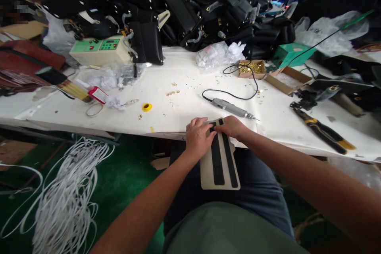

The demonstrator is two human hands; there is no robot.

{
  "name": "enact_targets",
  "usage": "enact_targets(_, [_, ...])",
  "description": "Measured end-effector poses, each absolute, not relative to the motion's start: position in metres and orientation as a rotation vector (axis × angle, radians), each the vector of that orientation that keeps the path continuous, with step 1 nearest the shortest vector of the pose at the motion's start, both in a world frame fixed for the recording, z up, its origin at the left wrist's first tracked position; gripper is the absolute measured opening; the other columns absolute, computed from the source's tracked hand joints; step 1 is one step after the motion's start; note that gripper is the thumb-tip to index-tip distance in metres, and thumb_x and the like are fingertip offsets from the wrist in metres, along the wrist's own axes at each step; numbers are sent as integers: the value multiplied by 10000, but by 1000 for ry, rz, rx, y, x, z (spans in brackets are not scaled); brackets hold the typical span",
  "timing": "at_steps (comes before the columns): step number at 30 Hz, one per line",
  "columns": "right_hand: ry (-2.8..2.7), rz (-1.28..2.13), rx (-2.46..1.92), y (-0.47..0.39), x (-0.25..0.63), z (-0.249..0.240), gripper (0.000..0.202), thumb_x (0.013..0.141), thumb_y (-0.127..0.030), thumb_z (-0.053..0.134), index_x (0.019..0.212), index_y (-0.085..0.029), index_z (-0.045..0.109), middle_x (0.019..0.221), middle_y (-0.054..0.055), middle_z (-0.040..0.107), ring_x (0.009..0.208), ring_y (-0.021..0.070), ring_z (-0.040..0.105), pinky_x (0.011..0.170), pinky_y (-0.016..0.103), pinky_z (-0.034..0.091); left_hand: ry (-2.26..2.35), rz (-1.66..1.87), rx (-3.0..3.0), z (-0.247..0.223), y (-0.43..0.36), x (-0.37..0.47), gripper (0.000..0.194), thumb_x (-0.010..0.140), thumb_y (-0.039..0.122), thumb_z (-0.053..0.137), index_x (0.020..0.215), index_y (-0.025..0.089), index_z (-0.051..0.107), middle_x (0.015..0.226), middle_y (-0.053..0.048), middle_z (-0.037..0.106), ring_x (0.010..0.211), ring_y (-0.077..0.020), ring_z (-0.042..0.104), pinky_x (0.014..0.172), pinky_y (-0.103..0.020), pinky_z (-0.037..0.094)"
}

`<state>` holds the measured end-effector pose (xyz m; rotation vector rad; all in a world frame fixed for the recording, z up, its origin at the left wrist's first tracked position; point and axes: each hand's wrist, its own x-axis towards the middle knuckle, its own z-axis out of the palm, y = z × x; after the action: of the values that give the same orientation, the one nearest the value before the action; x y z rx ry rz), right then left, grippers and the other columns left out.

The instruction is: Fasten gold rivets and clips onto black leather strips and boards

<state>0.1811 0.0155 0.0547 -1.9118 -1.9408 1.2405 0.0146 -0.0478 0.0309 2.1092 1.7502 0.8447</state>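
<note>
A flat beige panel [206,174] with two black strips [218,162] along it rests partly on my lap, its far end at the table edge. My left hand [199,137] is closed on the panel's far left part, thumb pressing near the top of a strip. From the right, my right hand [232,127] grips the far right corner, fingers curled and thumb close to the left one. What lies under the fingertips is hidden. Just beyond the hands, a grey electric screwdriver [229,107] lies on the table with its cable running back.
Black bags [184,12] are piled along the back. Long-nose pliers [324,131] lie at the right, near a box of gold fittings [252,69] and a cardboard box [288,81]. Yellow tape [147,107] and a control box [101,50] are left. White strapping [68,198] hangs to the floor.
</note>
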Motion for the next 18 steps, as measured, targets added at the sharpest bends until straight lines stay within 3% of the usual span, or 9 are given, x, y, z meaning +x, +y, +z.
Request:
enact_targets(4, [-1948, 1246, -1903, 16, 181, 59, 196, 769, -321, 712, 674, -149, 698, 698, 53, 691, 692, 191, 635, 530, 251, 375, 1685, 889, 2054, 19, -36, 8, 148, 855, 312, 767, 997, 284, 793, 1207, -28, 760, 1177, -279, 608, 1059, -471, 442])
enact_targets(11, [-1957, 1240, -1876, 15, 177, 66, 218, 807, -360, 689, 731, -160, 730, 694, 33, 707, 702, 179, 662, 541, 232, 396, 1699, 863, 2068, 14, -28, 2, 155, 831, 308, 772, 979, 334, 805, 1209, 0, 767, 1212, -319, 602, 1047, -516, 431])
enact_targets(16, [-1902, 1079, -1825, 13, 209, 70, 347, 872, -446, 662, 1074, -178, 752, 821, 31, 763, 709, 172, 693, 634, 248, 466, 1716, 834, 2073, 15, -27, 3, 148, 815, 312, 784, 959, 341, 799, 1198, 5, 767, 1206, -333, 596, 1013, -529, 425])
enact_targets(18, [-1827, 916, -1832, 15, 243, 74, 361, 902, -470, 643, 1108, -195, 753, 888, 38, 779, 743, 184, 711, 684, 272, 494, 1698, 839, 2065, 15, -25, 3, 138, 815, 315, 782, 950, 338, 798, 1199, 2, 766, 1209, -337, 591, 1019, -540, 415])
